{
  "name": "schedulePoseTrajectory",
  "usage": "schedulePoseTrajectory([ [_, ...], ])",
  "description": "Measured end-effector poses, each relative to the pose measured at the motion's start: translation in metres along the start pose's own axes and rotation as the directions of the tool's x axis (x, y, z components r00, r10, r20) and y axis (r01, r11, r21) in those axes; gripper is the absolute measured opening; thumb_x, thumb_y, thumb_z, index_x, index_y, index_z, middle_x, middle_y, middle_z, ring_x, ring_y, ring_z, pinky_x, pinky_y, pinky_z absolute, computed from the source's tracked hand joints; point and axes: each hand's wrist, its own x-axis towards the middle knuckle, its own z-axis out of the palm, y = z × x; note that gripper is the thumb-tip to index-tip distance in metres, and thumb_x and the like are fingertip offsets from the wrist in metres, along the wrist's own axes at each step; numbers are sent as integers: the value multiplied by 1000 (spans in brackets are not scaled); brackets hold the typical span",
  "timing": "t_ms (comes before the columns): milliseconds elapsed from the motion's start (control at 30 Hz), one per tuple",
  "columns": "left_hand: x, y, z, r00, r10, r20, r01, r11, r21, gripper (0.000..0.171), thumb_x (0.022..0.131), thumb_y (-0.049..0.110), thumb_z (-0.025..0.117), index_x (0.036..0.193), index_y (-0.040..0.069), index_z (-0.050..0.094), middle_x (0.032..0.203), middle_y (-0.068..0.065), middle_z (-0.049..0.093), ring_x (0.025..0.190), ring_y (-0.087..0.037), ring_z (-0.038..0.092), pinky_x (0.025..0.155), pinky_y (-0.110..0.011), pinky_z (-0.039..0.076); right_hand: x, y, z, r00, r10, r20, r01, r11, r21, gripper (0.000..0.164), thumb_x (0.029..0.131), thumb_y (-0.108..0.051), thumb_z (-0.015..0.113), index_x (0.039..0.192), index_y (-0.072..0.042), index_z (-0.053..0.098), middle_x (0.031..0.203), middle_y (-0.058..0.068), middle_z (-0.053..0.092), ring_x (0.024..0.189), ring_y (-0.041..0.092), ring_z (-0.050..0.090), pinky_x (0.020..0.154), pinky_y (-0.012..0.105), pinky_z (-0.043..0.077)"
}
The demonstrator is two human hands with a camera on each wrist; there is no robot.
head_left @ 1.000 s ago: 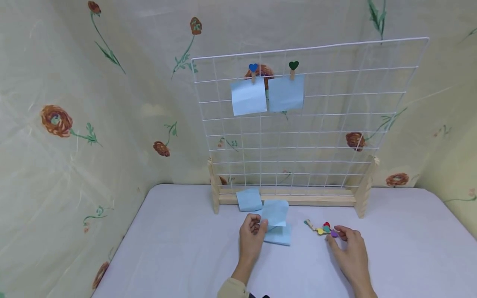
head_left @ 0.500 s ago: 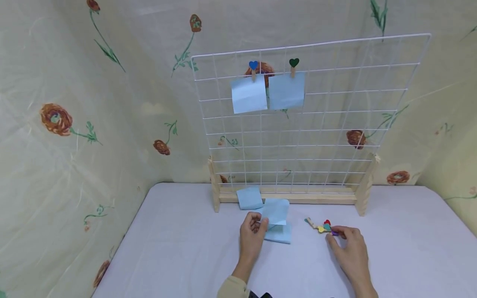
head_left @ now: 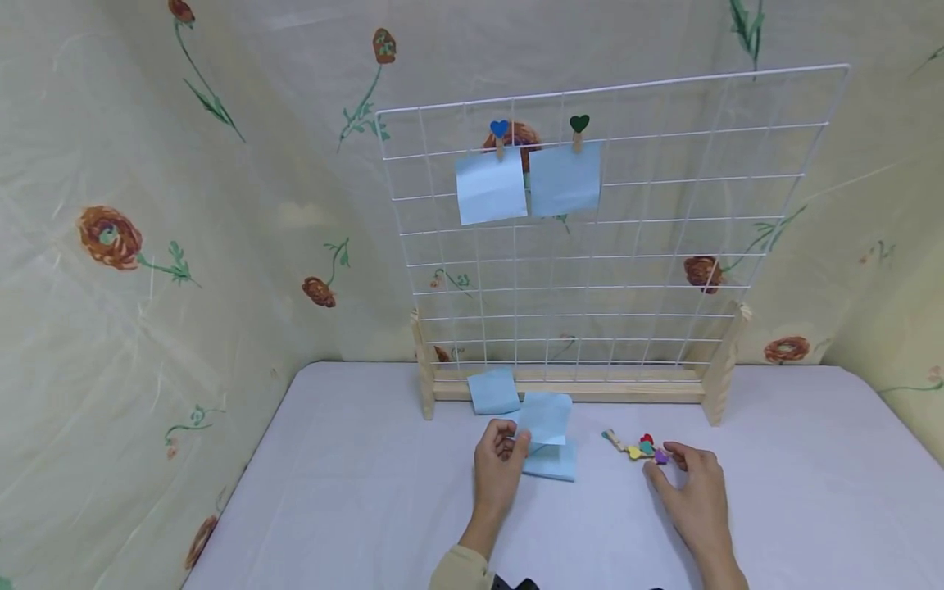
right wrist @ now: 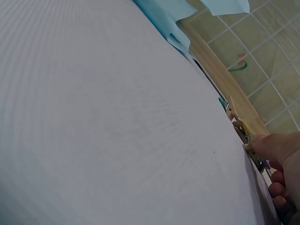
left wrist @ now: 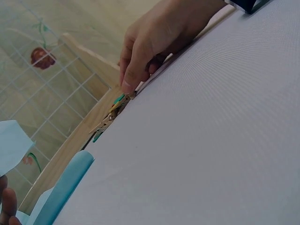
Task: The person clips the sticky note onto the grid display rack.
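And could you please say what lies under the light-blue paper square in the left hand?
More light-blue paper shows beneath that held square; whatever the square covers in the head view cannot be seen.

- Pale floral cloth (head_left: 251,188), hanging behind and along both sides, creased toward 9 o'clock.
- Large rust-brown bloom (head_left: 111,238) printed on it near 10 o'clock, with a green stem.
- Smaller brown bloom (head_left: 319,292) at 9 o'clock, closer to the middle.
- Tall-stemmed flower (head_left: 384,47) at 11 o'clock.
- Green leaves (head_left: 747,33) between 1 and 2 o'clock.
- Brown flower head (head_left: 787,350) just past 3 o'clock.
- Counter (head_left: 354,492) across 6 o'clock, pale lavender-white, far corners rounded.
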Motion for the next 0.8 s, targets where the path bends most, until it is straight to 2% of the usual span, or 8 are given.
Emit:
schedulePoseTrajectory([
  [167, -5, 11, -4, 1000, 25, 16, -25, 999, -24, 14, 88, 14, 65, 98, 7, 57, 90, -4, 64, 70, -10, 56, 62, -18, 48, 0, -2, -1, 1000, 11, 19, -11, 1000, 0, 41, 83, -17, 71, 115, 5, 59, 109, 23, 50, 101, 34, 48, 84, 46, 36],
  [467, 6, -21, 1, 1000, 4, 11, -4, 1000, -7, 15, 87, 18, 67, 98, 13, 58, 90, 0, 64, 69, -7, 57, 61, -18, 48, -3, 0, -1, 999, 19, 50, -19, 1000, -14, 40, 85, -18, 69, 119, 0, 57, 109, 18, 53, 99, 29, 50, 81, 40, 36],
  [633, 8, -25, 1, 999, 19, 27, -19, 1000, -22, 17, 86, 23, 68, 98, 15, 58, 89, 1, 64, 69, -8, 57, 60, -19, 49, -2, 1, 2, 999, -13, 30, 14, 1000, -26, 38, 84, -14, 69, 119, -3, 56, 106, 15, 59, 96, 26, 52, 80, 40, 36],
  [800, 8, -23, 0, 999, 12, 36, -11, 1000, -27, 17, 86, 24, 68, 97, 16, 59, 88, 2, 64, 69, -9, 58, 60, -19, 49, -1, -1, 2, 999, -33, 38, 33, 999, -12, 38, 85, -13, 69, 120, -7, 56, 108, 15, 60, 99, 28, 53, 85, 48, 35],
])
